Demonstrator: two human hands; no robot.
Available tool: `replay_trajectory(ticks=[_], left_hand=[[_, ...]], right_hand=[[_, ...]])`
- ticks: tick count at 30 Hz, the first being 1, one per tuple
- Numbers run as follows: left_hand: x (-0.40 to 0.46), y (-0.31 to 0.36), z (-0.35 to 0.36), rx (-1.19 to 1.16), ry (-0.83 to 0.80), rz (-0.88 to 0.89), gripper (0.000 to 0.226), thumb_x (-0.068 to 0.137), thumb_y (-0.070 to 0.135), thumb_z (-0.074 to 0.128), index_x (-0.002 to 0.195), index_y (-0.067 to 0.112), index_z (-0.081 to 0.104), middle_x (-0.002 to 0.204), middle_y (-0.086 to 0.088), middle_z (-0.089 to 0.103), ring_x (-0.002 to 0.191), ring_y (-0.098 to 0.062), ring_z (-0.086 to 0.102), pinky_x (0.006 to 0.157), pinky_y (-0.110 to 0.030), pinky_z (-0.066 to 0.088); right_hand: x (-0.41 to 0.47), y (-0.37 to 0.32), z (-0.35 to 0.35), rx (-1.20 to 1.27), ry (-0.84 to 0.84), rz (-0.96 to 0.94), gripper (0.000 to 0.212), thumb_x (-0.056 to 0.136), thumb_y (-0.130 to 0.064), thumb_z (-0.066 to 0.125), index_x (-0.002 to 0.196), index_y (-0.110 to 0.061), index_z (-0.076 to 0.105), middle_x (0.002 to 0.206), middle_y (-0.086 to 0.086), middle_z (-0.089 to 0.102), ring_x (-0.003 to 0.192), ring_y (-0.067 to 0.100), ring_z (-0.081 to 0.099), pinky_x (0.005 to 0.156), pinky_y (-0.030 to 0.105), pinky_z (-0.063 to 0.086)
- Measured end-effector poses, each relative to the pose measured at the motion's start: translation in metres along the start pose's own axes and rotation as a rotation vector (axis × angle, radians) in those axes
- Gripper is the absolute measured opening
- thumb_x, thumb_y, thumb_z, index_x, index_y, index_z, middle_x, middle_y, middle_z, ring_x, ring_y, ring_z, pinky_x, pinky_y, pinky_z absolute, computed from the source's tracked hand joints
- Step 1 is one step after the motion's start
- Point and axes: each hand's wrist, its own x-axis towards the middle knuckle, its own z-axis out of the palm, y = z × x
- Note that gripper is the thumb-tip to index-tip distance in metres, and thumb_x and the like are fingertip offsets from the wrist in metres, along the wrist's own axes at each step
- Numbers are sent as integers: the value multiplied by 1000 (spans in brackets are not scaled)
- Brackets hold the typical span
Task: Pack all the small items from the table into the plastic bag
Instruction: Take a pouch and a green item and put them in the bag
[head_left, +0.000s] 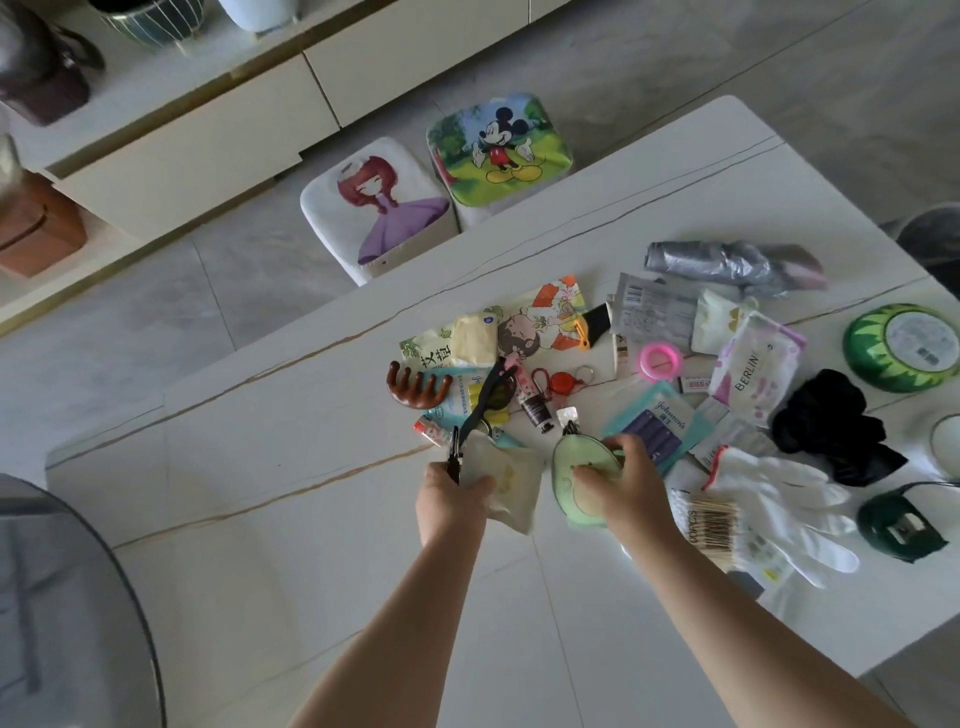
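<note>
While the left hand (453, 491) grips a cream pouch (501, 480), the right hand (626, 480) clasps a green oval pouch (574, 480) — long axis pointing away across the bench (311, 467).

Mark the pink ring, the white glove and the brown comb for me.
pink ring (660, 358): head view, on its left rim.
white glove (769, 491): head view, on the palm.
brown comb (410, 391): head view, on the curved spine.

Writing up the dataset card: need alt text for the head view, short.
Seen from above, a person's left hand holds a cream pouch and the right hand grips a green pouch over a white table. Beyond lie scattered small items: a white glove, cotton swabs, a pink ring, a brown hair claw.
</note>
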Motion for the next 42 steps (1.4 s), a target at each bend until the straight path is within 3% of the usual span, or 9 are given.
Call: replay_trajectory(ticks=[4,9,13,18,23,27,35,39,42], left_hand=[[-29,4,-12,-136,-119,-14,25,82,18,66,103,10,53,77,1,55,63,-14,48,49,-25,37],[-74,15,-16,-130,-295,41,25,87,18,61,108,4,54,74,-1,51,58,-13,41,51,-24,32],[-115,28,-15,-78,-371,122,14,89,17,59,100,7,57,66,-2,47,53,-14,37,47,-21,28],[-165,45,4,-48,-457,241,8,91,14,57,94,7,56,64,-1,44,53,-14,34,49,-24,27],[-223,56,44,-12,-573,308,5,91,11,58,94,8,55,67,0,43,56,-13,35,52,-24,27],[-271,61,83,33,-712,350,4,91,10,57,95,8,56,66,-2,47,55,-15,38,52,-25,32],[-382,59,166,169,-1057,362,11,96,11,52,89,3,53,54,-3,46,37,-11,35,37,-18,27],[-439,49,212,242,-1137,370,13,94,11,54,83,6,52,49,1,44,38,-11,34,41,-21,28],[-485,36,247,321,-1181,379,10,92,8,56,84,7,49,55,-2,42,45,-13,33,47,-22,27]], right_hand=[[-35,-8,-26,249,-23,124,56,67,-16,74,118,-15,52,103,5,58,91,21,55,79,31,45],[-85,-14,-73,384,22,198,23,77,-6,69,98,-13,63,93,10,64,84,25,58,68,29,43],[-127,-16,-116,496,92,209,27,71,-9,73,88,-27,63,90,3,66,83,20,60,75,32,46],[-174,0,-162,632,226,260,28,70,-14,76,95,-23,66,94,6,68,89,24,63,76,34,47],[-223,21,-213,743,320,275,21,80,-9,70,97,-20,64,98,10,68,92,27,63,89,46,49],[-261,44,-259,803,442,272,21,80,-12,70,99,-17,65,92,9,69,85,25,64,70,43,52],[-327,118,-352,915,703,302,18,79,-9,70,94,-16,64,84,6,67,78,24,64,66,35,50],[-359,161,-399,965,795,296,30,79,-2,68,109,-4,59,89,11,65,83,28,62,79,44,51],[-392,192,-432,1057,829,279,29,80,-2,66,104,-16,60,94,9,65,87,30,62,74,47,52]])
